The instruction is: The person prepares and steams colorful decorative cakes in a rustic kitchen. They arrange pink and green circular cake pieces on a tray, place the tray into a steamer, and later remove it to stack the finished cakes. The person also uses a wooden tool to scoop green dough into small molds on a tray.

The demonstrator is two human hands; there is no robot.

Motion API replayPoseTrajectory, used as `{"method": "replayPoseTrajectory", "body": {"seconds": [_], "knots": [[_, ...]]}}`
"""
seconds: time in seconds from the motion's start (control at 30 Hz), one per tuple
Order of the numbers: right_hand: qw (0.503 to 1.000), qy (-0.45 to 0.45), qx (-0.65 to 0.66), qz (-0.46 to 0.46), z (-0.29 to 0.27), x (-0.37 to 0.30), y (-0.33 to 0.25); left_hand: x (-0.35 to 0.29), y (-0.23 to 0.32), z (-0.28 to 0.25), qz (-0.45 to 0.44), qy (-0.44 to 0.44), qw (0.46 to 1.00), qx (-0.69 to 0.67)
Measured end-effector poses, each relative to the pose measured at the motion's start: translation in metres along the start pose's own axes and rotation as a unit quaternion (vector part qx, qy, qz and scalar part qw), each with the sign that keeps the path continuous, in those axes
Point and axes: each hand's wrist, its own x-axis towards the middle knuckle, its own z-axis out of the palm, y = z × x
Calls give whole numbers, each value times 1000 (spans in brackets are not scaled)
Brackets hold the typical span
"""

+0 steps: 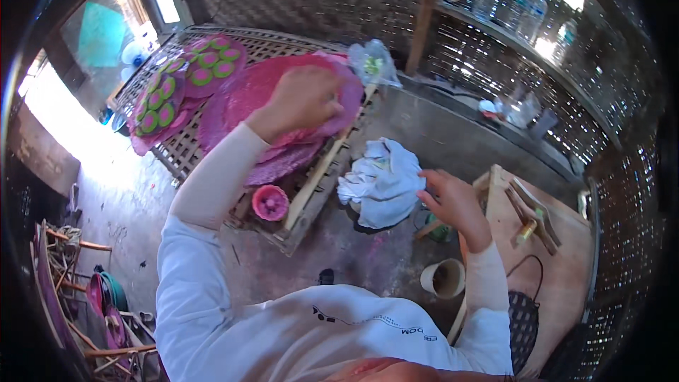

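My left hand [300,99] is over a stack of pink, thin, sheet-like rounds [247,92] on a slatted bamboo platform [180,159]. Its fingers look curled in, and what they hold, if anything, does not show. My right hand [458,206] is in the air with its fingers apart and nothing visible in them. Its fingertips come close to a crumpled white cloth [385,180] that covers something low; whether they touch it I cannot tell. A small pink cup [270,202] stands at the platform's near edge.
Green-and-pink discs [159,107] lie in clusters at the platform's far left. A clear plastic bag [373,64] sits at its far right corner. A pale bucket [443,278] stands by a wooden table [559,262] at right. Bottles [520,10] line a wall shelf.
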Motion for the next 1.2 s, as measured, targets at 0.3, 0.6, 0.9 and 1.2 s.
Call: {"method": "replayPoseTrajectory", "body": {"seconds": [0.3,0.6,0.9,1.2], "knots": [[966,152,108,-182,111,238,-88,-134,-208,102,-511,-18,858,42],[992,-63,-93,-54,154,344,-124,-132,-227,114,-561,-34,826,-35],[931,-153,197,-266,115,300,-140,-139,-240,104,-563,-46,824,-27],[859,-282,161,-396,164,203,-235,-121,-264,96,-500,-140,852,-71]]}}
